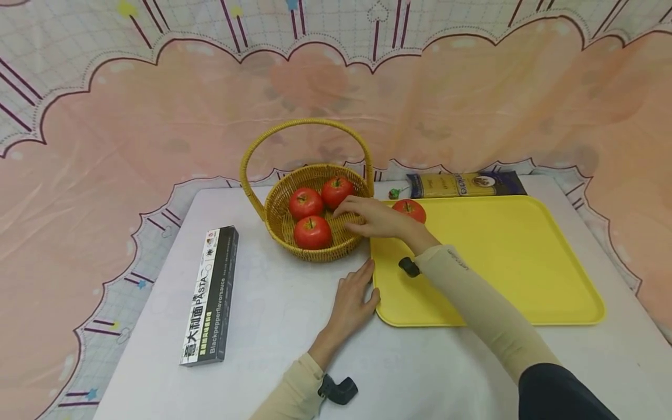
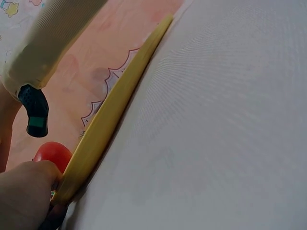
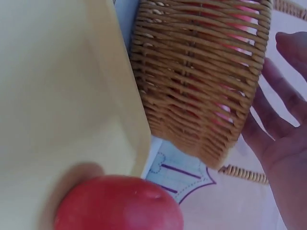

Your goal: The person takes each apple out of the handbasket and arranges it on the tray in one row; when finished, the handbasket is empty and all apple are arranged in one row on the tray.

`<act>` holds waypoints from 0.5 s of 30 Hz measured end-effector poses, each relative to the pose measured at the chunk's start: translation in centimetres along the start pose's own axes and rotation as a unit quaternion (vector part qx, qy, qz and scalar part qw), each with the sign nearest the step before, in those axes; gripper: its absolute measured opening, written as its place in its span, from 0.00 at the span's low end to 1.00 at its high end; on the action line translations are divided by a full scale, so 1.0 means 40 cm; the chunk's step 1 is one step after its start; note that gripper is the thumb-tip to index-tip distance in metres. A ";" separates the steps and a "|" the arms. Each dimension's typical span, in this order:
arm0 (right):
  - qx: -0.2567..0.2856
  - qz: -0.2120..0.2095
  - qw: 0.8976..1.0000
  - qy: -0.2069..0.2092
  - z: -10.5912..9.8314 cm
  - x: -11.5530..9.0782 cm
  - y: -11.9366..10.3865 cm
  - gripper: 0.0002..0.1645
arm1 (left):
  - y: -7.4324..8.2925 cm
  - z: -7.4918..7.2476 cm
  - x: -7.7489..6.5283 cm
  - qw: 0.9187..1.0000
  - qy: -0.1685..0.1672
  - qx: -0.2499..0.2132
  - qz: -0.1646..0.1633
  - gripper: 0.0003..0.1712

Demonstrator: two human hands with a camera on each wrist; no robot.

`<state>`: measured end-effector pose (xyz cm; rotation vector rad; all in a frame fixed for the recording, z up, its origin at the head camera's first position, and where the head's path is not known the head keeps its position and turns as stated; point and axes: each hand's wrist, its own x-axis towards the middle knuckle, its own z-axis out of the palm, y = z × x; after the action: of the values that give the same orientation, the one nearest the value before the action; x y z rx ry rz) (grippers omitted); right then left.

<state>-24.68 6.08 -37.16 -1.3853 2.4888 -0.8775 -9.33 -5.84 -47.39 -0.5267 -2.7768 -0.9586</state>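
Observation:
Three red apples (image 1: 312, 233) sit in a yellow wicker basket (image 1: 283, 240) with a tall handle. My right hand (image 1: 380, 218) reaches over the basket's right rim, its fingers loosely bent and nothing in its grasp. The right wrist view shows that hand (image 3: 288, 129) beside the basket's woven wall (image 3: 196, 72). Another apple (image 1: 409, 209) rests at the far left corner of a yellow tray (image 1: 504, 262), below the right forearm. With its fingers extended, my left hand (image 1: 350, 300) touches the tray's left edge.
A black and white pasta box (image 1: 210, 296) lies on the white table left of the basket. Behind the tray lies a yellow and dark packet (image 1: 467, 184), with a small green item (image 1: 394, 192) at its left. A patterned cloth (image 1: 472, 111) hangs behind the table.

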 end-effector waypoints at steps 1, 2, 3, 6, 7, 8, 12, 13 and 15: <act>-0.002 -0.004 1.000 -0.004 0.003 0.004 -0.002 0.18 | 0.000 0.000 0.000 1.000 0.000 -0.002 0.001 0.31; -0.002 -0.007 1.000 -0.007 0.006 0.008 -0.003 0.18 | 0.000 0.000 0.000 1.000 0.000 -0.003 0.000 0.31; -0.004 -0.011 1.000 -0.009 0.009 0.012 -0.004 0.19 | 0.000 -0.001 0.000 1.000 0.001 -0.004 0.001 0.31; -0.011 -0.018 1.000 -0.016 0.019 0.023 -0.008 0.19 | -0.002 0.001 0.000 1.000 0.001 -0.007 0.001 0.31; -0.011 -0.019 1.000 -0.019 0.021 0.028 -0.010 0.19 | -0.005 0.000 0.000 1.000 0.002 -0.008 0.001 0.31; -0.013 -0.018 1.000 -0.022 0.024 0.033 -0.012 0.20 | -0.007 0.000 0.001 1.000 0.001 -0.008 0.002 0.32; -0.015 -0.012 0.999 -0.038 0.033 0.048 -0.018 0.20 | -0.011 0.003 0.000 1.000 0.004 -0.010 0.008 0.32; -0.017 -0.012 0.999 -0.041 0.035 0.051 -0.019 0.21 | -0.011 0.003 -0.001 1.000 0.005 -0.011 0.009 0.32; -0.022 -0.015 0.999 -0.045 0.038 0.058 -0.021 0.21 | -0.011 0.004 -0.002 1.000 0.007 -0.010 0.012 0.32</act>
<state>-24.74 3.22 -37.60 -1.4454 2.4409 -0.7529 -9.43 -6.09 -47.78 -0.5517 -2.7454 -0.9825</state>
